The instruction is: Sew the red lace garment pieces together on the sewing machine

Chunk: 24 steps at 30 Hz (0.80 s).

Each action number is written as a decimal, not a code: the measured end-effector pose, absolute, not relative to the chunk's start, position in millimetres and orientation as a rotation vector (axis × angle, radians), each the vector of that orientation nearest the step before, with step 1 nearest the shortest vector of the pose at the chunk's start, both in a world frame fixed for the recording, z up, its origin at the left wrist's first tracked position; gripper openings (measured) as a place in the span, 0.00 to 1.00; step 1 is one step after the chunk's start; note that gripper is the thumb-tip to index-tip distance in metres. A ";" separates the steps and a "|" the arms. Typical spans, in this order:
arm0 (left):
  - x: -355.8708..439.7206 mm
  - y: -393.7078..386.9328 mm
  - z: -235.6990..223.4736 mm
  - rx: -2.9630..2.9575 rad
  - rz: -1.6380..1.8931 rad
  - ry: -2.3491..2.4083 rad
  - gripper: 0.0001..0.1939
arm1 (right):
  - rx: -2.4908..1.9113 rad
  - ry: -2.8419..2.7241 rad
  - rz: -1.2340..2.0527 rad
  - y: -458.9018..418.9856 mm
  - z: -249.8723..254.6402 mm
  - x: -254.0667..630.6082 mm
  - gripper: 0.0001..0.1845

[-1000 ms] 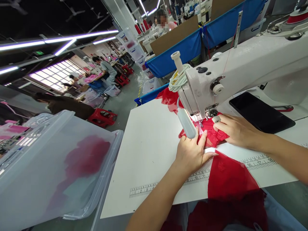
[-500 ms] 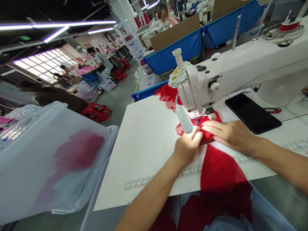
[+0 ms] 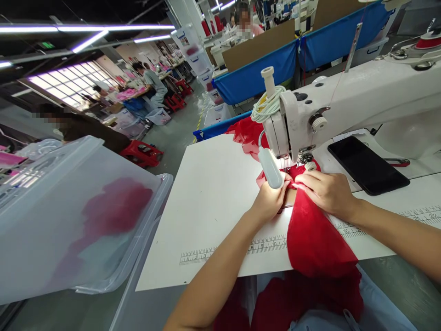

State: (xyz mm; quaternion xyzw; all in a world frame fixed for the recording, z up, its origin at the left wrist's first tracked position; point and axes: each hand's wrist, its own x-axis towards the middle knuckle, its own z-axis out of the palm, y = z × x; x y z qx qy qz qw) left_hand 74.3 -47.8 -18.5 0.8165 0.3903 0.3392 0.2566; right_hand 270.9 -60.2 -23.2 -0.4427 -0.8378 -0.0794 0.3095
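Red fabric (image 3: 315, 239) runs from my lap up over the white table (image 3: 213, 207) to the needle of a white sewing machine (image 3: 344, 101). My left hand (image 3: 270, 200) is closed in a pinch on the fabric's edge just below the machine's small lamp (image 3: 270, 168). My right hand (image 3: 327, 191) presses and pinches the same fabric right beside the presser foot. More red fabric (image 3: 246, 133) lies bunched behind the machine head.
A black phone (image 3: 367, 164) lies on the machine bed to the right. A clear plastic bin (image 3: 69, 216) with red cloth inside stands at my left. Printed ruler marks (image 3: 248, 248) run along the table's front. Other people work at far benches.
My left hand went from lying flat to a pinch and moved up under the lamp. My right hand slid left to meet it. The fabric is now drawn taut toward the needle.
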 end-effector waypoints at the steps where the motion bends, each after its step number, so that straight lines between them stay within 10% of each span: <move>1: 73.7 -47.6 -17.7 2.231 0.893 1.026 0.09 | -1.185 -2.176 -0.154 -59.2 -23.5 271.3 0.16; 14: 72.6 -49.3 -20.6 2.469 0.803 1.030 0.11 | -1.044 -2.299 -0.137 -61.0 -24.7 278.1 0.07; 24: 69.7 -50.1 -10.3 2.573 0.661 0.984 0.07 | -1.085 -2.270 0.135 -60.9 -24.3 274.2 0.19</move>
